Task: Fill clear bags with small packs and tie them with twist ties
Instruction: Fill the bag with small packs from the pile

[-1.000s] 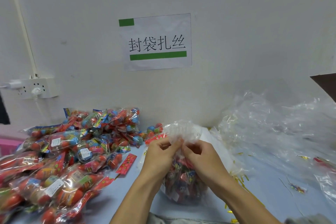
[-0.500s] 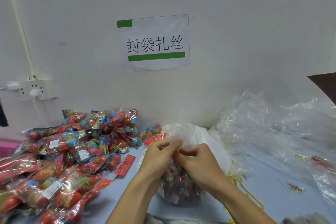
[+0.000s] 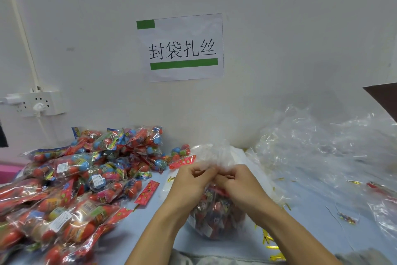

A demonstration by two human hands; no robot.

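White matte wall (image 3: 279,28) at the far side, pale blue table (image 3: 311,200) below it. Right side: big crinkled heap of empty clear bags (image 3: 322,146), glossy film, shapeless. Left side: wide pile of small packs (image 3: 75,178), shiny clear wrap over round red and blue pieces, white label patches, red header strips. Paper sign (image 3: 182,47) flat on the wall, green bars, black characters. White power strip (image 3: 36,103) on the far-left wall with a plug in it. Near centre: filled clear bag (image 3: 214,217), rounded bulge of packs resting on the table, long axis upright, gathered neck pointing up and slightly far, ruffled open film fanning above the hands. Left hand (image 3: 193,181) and right hand (image 3: 238,185) meet at the neck, fingers curled and pinching the bunched film just above the bulge; bag body hangs below and between both wrists. Whether a tie is in the fingers, cannot tell. Gold foil twist ties (image 3: 270,243) scattered thin and flat on the table, near right of the bag
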